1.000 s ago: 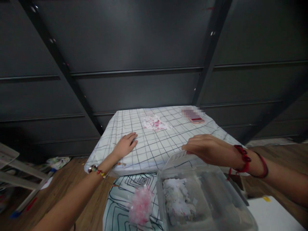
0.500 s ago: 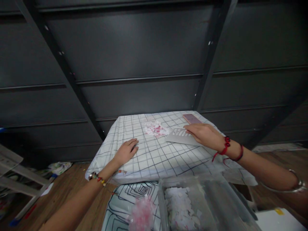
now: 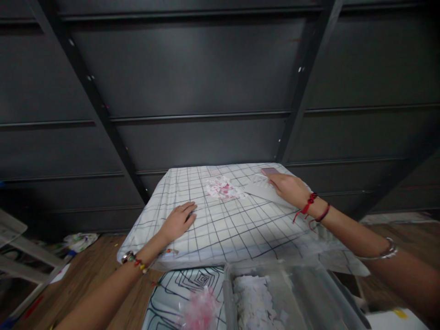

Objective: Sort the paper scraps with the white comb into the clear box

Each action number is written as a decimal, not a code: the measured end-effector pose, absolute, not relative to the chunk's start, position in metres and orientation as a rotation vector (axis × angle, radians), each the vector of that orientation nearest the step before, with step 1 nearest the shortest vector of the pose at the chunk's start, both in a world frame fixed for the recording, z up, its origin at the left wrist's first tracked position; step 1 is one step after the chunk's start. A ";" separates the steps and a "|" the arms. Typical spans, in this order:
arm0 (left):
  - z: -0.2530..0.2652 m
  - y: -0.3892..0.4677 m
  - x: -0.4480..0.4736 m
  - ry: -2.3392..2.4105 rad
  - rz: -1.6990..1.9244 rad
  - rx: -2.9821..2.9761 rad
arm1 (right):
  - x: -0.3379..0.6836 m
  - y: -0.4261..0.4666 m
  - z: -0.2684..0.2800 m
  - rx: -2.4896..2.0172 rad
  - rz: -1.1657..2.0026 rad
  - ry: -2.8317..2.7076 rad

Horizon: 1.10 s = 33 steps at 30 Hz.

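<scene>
Head view: the right hand (image 3: pixel 291 187), closed on a flat slotted white plastic piece (image 3: pixel 261 190), has brought it within reach of pink-and-white paper scraps (image 3: pixel 222 188) leftward; the flat left hand (image 3: pixel 178 222) grips nothing.

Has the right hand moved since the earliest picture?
Yes: judged against the phone, the right hand has moved forward, nearer to it and farther from the plastic box.

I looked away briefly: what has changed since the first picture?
The right hand moved forward from near the clear plastic bin, bringing the white slotted scraper it already held close to the pink-and-white pile of scraps. Nothing was let go. The left hand stayed on the white checked cloth.
</scene>
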State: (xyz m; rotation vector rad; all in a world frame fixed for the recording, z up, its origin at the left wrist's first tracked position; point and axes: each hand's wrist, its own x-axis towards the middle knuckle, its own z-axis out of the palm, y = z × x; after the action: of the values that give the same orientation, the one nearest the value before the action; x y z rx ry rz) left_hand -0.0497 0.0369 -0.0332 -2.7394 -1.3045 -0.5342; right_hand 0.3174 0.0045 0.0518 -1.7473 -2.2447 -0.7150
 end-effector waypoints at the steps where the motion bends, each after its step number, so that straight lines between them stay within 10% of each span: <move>1: -0.033 0.037 -0.050 -1.308 -0.531 -2.740 | 0.317 0.006 0.052 -1.744 -0.712 -2.249; 33: -0.002 0.068 -0.034 -1.317 -0.007 -2.845 | 0.311 0.015 0.071 -1.641 -0.725 -2.354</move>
State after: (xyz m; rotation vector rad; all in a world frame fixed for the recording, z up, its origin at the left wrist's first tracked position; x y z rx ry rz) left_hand -0.0338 0.0682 -0.0016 -2.8447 -1.3167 -0.0071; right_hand 0.3109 0.0153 0.0715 -1.6414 -2.3537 -0.7247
